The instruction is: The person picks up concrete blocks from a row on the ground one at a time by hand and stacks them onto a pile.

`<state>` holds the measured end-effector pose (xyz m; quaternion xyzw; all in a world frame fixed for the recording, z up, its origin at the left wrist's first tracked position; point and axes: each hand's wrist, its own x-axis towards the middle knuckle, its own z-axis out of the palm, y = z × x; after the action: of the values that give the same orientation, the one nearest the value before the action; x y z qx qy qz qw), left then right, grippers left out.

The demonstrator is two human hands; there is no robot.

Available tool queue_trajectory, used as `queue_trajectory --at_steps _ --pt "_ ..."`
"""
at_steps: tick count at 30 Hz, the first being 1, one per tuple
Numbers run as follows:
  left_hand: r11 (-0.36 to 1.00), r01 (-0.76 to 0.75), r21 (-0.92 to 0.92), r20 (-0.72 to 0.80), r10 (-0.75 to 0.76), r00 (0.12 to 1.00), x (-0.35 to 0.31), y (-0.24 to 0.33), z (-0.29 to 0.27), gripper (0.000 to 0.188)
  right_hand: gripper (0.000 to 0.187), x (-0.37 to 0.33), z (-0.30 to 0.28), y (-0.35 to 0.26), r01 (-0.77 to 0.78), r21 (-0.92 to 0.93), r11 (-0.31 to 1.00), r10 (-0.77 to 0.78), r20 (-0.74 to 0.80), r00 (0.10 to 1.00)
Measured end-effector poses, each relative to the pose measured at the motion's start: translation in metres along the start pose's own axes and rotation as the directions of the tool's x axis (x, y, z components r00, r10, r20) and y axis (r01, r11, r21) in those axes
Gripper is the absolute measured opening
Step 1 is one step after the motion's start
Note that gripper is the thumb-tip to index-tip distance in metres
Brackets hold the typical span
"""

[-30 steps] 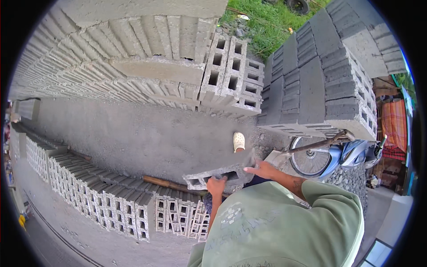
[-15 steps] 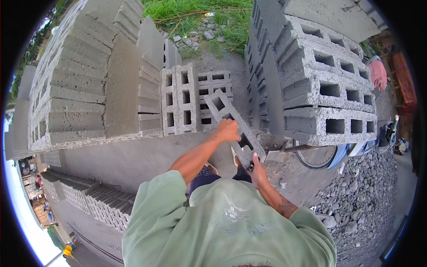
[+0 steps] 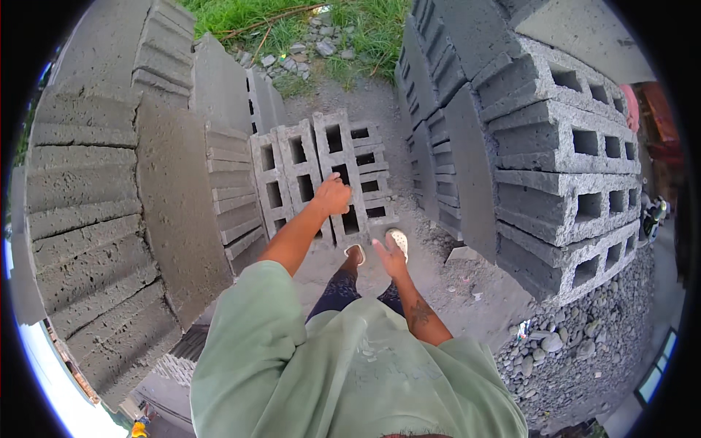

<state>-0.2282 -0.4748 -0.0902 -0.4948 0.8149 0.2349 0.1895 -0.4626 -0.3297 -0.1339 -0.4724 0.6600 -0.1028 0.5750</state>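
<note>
In the head view, my left hand (image 3: pixel 334 196) lies over the hollow concrete block (image 3: pixel 338 157), fingers bent; whether they grip it I cannot tell, as the hand hides them; my right hand (image 3: pixel 392 255) is empty and spread, near my right clog (image 3: pixel 399 242); the block shows me its holes, between similar blocks (image 3: pixel 301 168) on the left and a crosswise stack (image 3: pixel 372 196) on the right; gravel (image 3: pixel 577 343) lies near right.

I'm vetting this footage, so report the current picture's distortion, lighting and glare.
Head view, edges: fisheye bends the left block stack and right block stack near the black rim; head view, lower left: a bright patch burnt out to white; head view, middle: soft daylight on the left hand, block holes dark inside.
</note>
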Motion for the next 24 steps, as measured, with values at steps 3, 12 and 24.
queue_trajectory --at_steps 3,12,24 --pt "0.908 0.006 -0.419 -0.203 -0.1 0.974 0.028 -0.032 -0.051 0.051 0.084 0.051 -0.001 -0.062 0.121 -0.11 0.986 -0.131 -0.087 0.988" --pt "0.965 0.261 0.032 -0.228 -0.247 0.942 0.105 -0.14 -0.087 0.037 0.069 0.065 0.037 -0.093 0.035 -0.169 0.985 -0.051 -0.094 0.994" --pt "0.947 0.304 0.108 0.01 -0.307 0.952 0.106 -0.138 -0.085 0.04 0.07 0.057 0.037 -0.089 0.004 -0.15 0.989 -0.006 -0.017 1.0"
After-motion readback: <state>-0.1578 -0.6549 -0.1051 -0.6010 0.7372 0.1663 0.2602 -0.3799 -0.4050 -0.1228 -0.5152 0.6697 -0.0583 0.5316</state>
